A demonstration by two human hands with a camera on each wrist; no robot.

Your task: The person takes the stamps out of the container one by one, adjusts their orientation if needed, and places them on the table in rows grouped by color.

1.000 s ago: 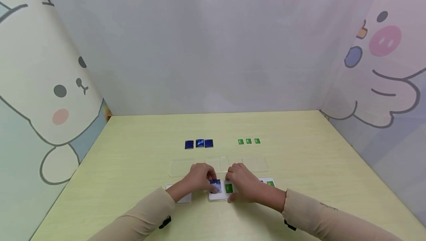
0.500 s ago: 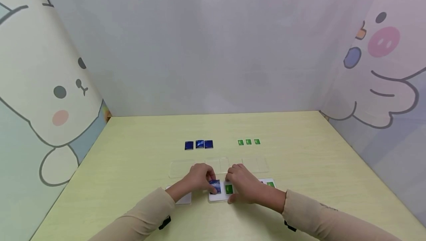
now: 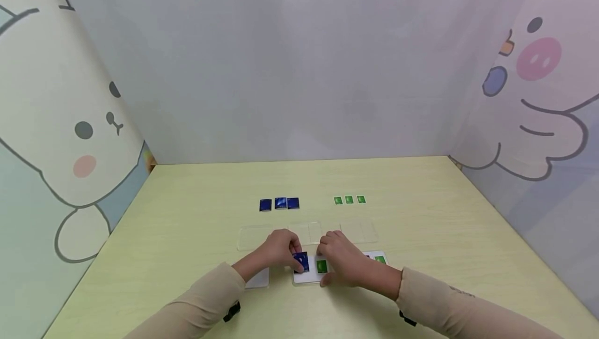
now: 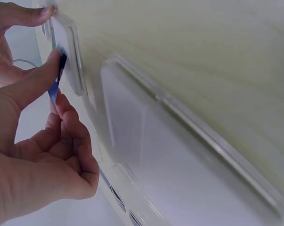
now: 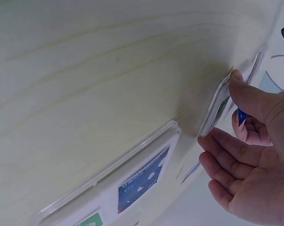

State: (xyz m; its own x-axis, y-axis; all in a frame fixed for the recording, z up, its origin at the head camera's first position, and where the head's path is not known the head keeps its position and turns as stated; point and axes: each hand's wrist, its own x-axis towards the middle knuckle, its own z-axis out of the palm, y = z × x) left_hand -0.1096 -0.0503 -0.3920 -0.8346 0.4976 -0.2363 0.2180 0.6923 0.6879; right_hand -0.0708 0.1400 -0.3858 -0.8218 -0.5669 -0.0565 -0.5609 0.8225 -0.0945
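My left hand (image 3: 281, 248) pinches a blue stamp (image 3: 301, 261) between thumb and fingers, tilted over the left part of a white-lined clear plastic case (image 3: 307, 278). The left wrist view shows the blue stamp (image 4: 57, 80) nearly edge-on at the fingertips. My right hand (image 3: 343, 258) grips the same case across its width, thumb on the near edge and fingers on the far edge. A small green stamp (image 3: 322, 266) lies in the case between the hands. The case's right part is hidden under my right hand.
A white-lined case (image 3: 259, 280) lies left; another at right holds a blue stamp with toothed edges (image 5: 144, 179) and a green one (image 3: 380, 259). Clear plastic covers (image 3: 252, 236) lie behind. Farther back are three blue stamps (image 3: 280, 203) and three green stamps (image 3: 349, 200).
The blue stamp in my left hand has shifted slightly left and changed its tilt, showing darker blue. My right hand stays in place on the case.
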